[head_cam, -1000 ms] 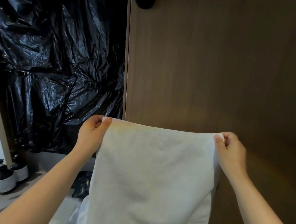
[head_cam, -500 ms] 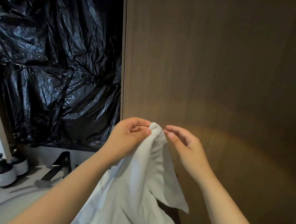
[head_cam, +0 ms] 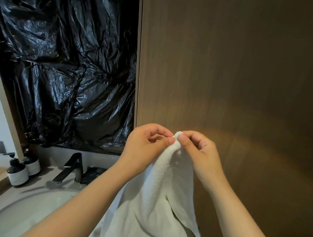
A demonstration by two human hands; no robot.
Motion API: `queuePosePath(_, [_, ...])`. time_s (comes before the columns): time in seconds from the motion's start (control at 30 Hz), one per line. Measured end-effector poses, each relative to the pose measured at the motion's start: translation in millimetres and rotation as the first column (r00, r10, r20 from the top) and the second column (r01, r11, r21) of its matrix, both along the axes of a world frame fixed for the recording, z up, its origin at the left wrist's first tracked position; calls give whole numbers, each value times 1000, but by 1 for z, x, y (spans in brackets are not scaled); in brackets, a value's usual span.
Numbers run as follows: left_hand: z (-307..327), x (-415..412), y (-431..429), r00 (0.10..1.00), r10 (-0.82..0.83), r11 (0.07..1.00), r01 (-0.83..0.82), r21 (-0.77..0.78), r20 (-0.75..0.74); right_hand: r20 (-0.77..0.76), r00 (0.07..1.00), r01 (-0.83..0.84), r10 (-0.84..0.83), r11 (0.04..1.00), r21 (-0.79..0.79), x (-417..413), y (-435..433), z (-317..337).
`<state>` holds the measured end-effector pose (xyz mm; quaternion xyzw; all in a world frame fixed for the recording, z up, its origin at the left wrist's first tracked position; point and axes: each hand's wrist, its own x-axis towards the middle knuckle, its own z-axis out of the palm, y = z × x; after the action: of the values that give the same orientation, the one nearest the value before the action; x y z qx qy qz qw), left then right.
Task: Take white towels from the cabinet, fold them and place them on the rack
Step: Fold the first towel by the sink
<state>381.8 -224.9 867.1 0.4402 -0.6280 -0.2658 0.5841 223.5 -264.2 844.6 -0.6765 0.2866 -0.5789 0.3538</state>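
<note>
A white towel [head_cam: 158, 200] hung in front of a brown wooden cabinet door [head_cam: 227, 67], its top pinched together. The left hand [head_cam: 147, 145] and right hand [head_cam: 197, 153] met there, fingers and thumbs clamped on the bunched corners. Behind, to the left, were crumpled black plastic sheeting [head_cam: 64, 68], a black faucet [head_cam: 71, 166] and two pump bottles [head_cam: 17, 172] beside a basin [head_cam: 29, 207].

towel [head_cam: 158, 200] before panel [head_cam: 227, 67], faucet [head_cam: 71, 168] left of it, bottles [head_cam: 18, 173] further left, perhaps touching

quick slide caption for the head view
Left hand and right hand pinch a white towel at its top before a wooden panel.
</note>
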Motion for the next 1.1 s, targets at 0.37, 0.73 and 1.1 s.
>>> queuePosePath(0.37, [-29, 12, 6, 993, -11, 999, 7, 35, 119, -20, 973, 225, -228, 968, -114, -11, -12, 17])
queuePosePath(0.73, [-63, 41, -4, 961, 89, 986, -122, 112, 261, -28, 924, 371, -382, 912, -177, -27, -25, 47])
queuePosePath(1.1, [-85, 59, -12, 882, 44, 960, -166, 224, 469, 17, 842, 531, -540, 821, -210, -62, -40, 79])
